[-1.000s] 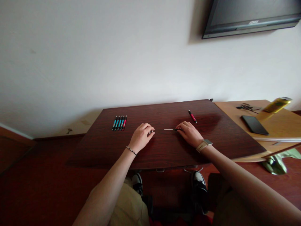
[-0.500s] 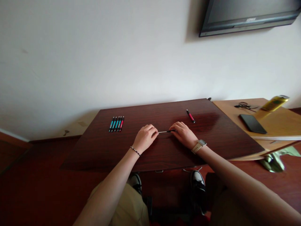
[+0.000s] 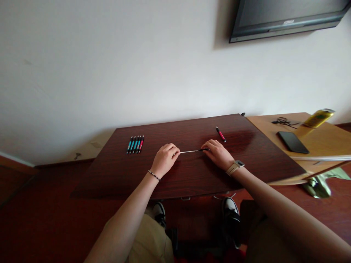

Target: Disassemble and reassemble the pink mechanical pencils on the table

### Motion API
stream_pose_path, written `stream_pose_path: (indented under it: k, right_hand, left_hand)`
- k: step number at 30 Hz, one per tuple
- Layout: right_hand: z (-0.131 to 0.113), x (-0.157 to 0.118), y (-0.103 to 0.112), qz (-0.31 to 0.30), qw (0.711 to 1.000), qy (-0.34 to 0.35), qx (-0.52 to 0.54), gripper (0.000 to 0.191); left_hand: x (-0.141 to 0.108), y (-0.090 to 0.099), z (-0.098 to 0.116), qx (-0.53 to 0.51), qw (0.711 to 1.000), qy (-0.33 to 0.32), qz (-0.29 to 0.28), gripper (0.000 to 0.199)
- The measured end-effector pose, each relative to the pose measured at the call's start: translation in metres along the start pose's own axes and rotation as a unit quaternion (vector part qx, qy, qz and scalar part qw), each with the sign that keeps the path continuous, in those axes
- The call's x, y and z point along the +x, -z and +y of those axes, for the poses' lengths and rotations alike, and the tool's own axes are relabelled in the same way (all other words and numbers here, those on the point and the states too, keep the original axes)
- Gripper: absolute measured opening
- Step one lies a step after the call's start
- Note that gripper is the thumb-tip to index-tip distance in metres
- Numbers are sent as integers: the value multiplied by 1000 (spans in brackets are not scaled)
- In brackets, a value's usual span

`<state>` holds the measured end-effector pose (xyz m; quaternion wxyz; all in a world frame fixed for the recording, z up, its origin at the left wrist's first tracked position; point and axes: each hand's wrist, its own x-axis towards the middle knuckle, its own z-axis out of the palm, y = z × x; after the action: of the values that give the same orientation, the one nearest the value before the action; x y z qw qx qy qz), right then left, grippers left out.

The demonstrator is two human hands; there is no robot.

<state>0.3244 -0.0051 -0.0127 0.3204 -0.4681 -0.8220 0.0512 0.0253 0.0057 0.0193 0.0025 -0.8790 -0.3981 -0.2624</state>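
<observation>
Over the middle of the dark table, my left hand (image 3: 165, 158) pinches one end of a thin whitish rod (image 3: 189, 151). The rod's other end runs into a small black pen part (image 3: 203, 149), which my right hand (image 3: 218, 153) holds between its fingers. Several pens with blue-green and red barrels (image 3: 135, 144) lie side by side to the left of my left hand. One red and black pen (image 3: 221, 134) rests on the table just beyond my right hand.
The dark table (image 3: 115, 171) adjoins a light wooden cabinet (image 3: 329, 142) on the right. On the cabinet are a black phone (image 3: 293, 142), a dark cable (image 3: 284, 121) and a yellow can (image 3: 319, 117). A screen (image 3: 287, 18) hangs on the wall.
My hands have moved a little apart, the left one leftward and the right one rightward. More of the thin rod shows between them.
</observation>
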Motion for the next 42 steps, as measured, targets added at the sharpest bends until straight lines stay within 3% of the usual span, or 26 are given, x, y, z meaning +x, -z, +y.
stream_pose_path:
  k: [11, 17, 22, 26, 32, 42]
  right_hand:
    - [54, -14, 11, 17, 997, -69, -42, 15]
    - [63, -16, 7, -6, 994, -91, -61, 19]
    - [49, -9, 7, 7, 995, -75, -62, 20]
    - [23, -2, 7, 20, 997, -66, -19, 25]
    - [-22, 1, -3, -81, 993, -44, 77, 53]
    - [-38, 10, -13, -78, 993, -43, 74, 34]
  left_hand:
    - [-19, 14, -15, -8, 1000, 25, 12, 11]
    - [-21, 15, -16, -7, 999, 27, 15, 11]
    - [-19, 17, -14, -6, 999, 33, 18, 12]
    - [-18, 18, -12, -3, 999, 38, 14, 12]
    - [-17, 16, -9, -1, 999, 36, 13, 13]
    - [-17, 17, -5, 0, 999, 40, 16, 13]
